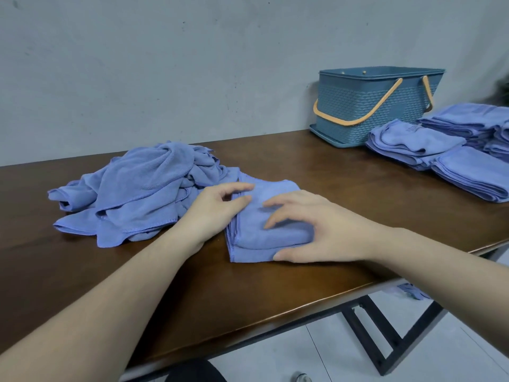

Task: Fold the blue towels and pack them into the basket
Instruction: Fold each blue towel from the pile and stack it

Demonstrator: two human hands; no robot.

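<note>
A folded blue towel (pixel 261 241) lies on the brown table (pixel 344 175) in front of me. My left hand (pixel 217 208) rests at its left edge, fingers loosely bent, thumb and forefinger touching the cloth with a gap between them. My right hand (pixel 314 227) arches over the towel's right half, fingertips pressing on top and thumb lying along the front edge. A heap of unfolded blue towels (pixel 137 194) sits to the left, touching the folded one. The blue woven basket (pixel 366 106) with orange handles stands at the back right; its inside is hidden.
Several stacks of folded blue towels (pixel 446 144) lie at the right, in front of and beside the basket. The table's front edge runs diagonally close to my right forearm. A blue cloth (pixel 413 290) lies on the tiled floor under the table, near its black metal legs.
</note>
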